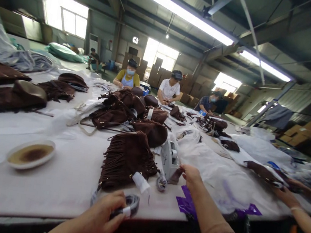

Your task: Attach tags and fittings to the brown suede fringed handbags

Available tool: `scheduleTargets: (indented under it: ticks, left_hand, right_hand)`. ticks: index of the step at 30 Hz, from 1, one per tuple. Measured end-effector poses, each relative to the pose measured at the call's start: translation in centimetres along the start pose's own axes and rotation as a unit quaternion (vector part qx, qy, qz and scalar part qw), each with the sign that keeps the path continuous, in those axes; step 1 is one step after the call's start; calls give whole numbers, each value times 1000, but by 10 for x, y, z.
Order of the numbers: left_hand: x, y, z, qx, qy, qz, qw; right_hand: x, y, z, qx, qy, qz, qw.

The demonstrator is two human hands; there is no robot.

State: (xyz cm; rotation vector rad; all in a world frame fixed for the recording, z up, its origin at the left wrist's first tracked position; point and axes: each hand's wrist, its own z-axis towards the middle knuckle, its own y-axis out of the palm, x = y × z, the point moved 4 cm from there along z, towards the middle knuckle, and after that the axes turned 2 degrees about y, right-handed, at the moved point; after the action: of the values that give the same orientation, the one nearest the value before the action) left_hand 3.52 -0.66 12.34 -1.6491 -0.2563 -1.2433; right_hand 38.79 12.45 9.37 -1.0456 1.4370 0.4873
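Near the front edge of the table, my left hand [113, 211] is closed around a coiled dark strap [131, 205] wrapped in clear plastic with a white band. My right hand [192, 176] pinches at the near end of a white tape dispenser [170, 160], apparently on the tape; the clear strip itself is hard to see. Between and beyond my hands lies a dark brown fringed bag [127, 158], flat on the table. A white paper tag [141, 182] rests against its lower right corner. Another small plastic-wrapped coil [161, 182] sits beside the dispenser's base.
A shallow dish [30, 154] of brownish liquid stands at left. Brown bags [150, 131] are heaped behind the fringed one, with more brown pieces [9, 97] far left. Purple plastic [187, 203] hangs at the edge. A co-worker's hands [288, 197] work at right; several people sit across.
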Motion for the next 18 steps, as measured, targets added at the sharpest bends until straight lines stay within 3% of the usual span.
scheduleTargets:
  ticks: [7, 18]
  left_hand:
    - [2, 6, 6, -20, -1, -1, 1000]
    - [5, 11, 8, -40, -17, 5, 999]
  right_hand:
    - [-7, -26, -11, 11, -41, 21, 999]
    - [0, 1, 5, -38, -31, 4, 999]
